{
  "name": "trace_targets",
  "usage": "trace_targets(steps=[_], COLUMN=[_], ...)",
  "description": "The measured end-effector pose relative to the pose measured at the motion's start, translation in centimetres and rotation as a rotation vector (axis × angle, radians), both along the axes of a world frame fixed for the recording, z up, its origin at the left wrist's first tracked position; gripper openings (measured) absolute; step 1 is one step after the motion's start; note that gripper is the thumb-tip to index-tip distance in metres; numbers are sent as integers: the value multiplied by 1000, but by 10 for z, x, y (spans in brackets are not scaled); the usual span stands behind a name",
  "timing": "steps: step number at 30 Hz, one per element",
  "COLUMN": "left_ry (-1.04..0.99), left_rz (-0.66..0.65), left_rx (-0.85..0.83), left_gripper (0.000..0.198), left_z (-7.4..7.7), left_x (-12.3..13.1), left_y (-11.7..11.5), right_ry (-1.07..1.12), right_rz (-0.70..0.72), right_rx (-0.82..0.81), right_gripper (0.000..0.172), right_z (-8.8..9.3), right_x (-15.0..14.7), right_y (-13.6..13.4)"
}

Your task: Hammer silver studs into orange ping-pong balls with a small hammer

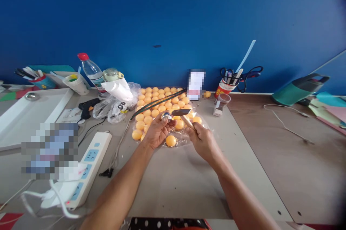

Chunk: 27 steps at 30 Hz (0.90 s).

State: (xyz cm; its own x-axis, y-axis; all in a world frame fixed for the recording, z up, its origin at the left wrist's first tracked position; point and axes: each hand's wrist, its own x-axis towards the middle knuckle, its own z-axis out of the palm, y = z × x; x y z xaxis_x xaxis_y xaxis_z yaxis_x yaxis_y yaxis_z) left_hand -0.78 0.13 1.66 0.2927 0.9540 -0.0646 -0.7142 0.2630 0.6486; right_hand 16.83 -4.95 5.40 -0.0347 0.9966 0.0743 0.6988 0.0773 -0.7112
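My left hand (158, 131) is closed round a shiny silver ball (166, 116), pinched between thumb and fingers. In my right hand (201, 138) is a small hammer, gripped by its pale wooden handle (188, 122). The hammer's dark, narrow head (181, 112) is just right of the silver ball; whether they touch I cannot tell. Under and behind both hands, rows of orange balls (147, 120) lie on clear plastic. One loose orange ball (171, 140) sits between my wrists, with small beads round it. A dark strap (154, 104) crosses the rows.
On the left are a white power strip (90, 165) with cables, a black glue gun (88, 108), a white tray (51, 109) and a red-capped bottle (93, 71). A red cup (224, 87) of tools, a small clear container (222, 104) and a green bottle (294, 91) stand right.
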Motion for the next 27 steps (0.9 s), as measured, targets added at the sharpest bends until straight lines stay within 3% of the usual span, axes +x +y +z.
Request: trace_targets(steps=[9,16,22,27], left_ry=[-16,49,34,36], left_rz=[1,-18,-83,-64], left_rx=[32,22,41,16], left_gripper=[36,58,57,54], left_z=[-2,7,6,3], left_x=[-1,1,0,0], left_y=[1,-3,-4,-2], right_ry=[-11,-36,-27,-8], right_rz=[-8,25,28,-5], right_rx=[3,-20,-14,28], right_gripper=[30,30,30,31], right_z=[-1,-5,-5,-2], right_x=[0,0,1,3], right_y=[1,1,2,2])
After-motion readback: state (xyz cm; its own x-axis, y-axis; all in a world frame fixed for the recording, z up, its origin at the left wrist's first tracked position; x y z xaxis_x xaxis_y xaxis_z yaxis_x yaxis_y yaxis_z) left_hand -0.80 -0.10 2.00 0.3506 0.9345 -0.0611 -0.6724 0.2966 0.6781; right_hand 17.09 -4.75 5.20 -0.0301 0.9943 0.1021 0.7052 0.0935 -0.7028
